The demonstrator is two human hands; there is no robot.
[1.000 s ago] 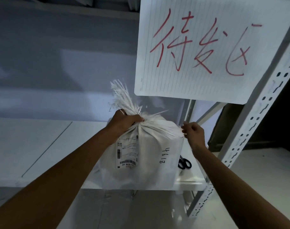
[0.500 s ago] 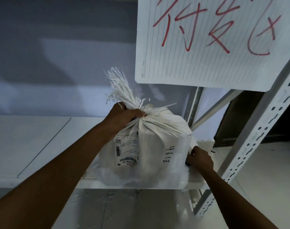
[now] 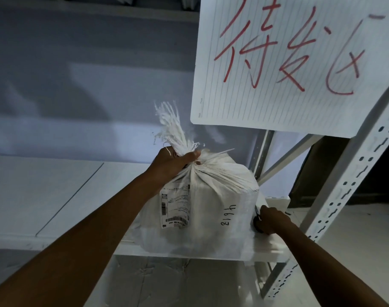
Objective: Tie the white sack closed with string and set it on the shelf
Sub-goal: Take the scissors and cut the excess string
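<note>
**Sack on shelf, neck gripped, right hand at scissors**

White sack [image 3: 211, 209] sits upright on the white shelf [image 3: 56, 196], near its right end. Left hand [image 3: 173, 160] is clenched around the gathered neck; frayed white fibres [image 3: 173, 129] fan out above the fist toward 11 o'clock. Shipping label [image 3: 175, 207] on the sack's front at 9 o'clock; handwritten "4613" at 3 o'clock. Right hand [image 3: 272, 220] rests at the sack's right side, fingers curled onto the black scissors [image 3: 257, 223] lying on the shelf; firmness of that hold cannot be told. Lined paper sign [image 3: 299, 63] with red characters hangs at 1 o'clock, beside the perforated upright [image 3: 348, 191].
</note>
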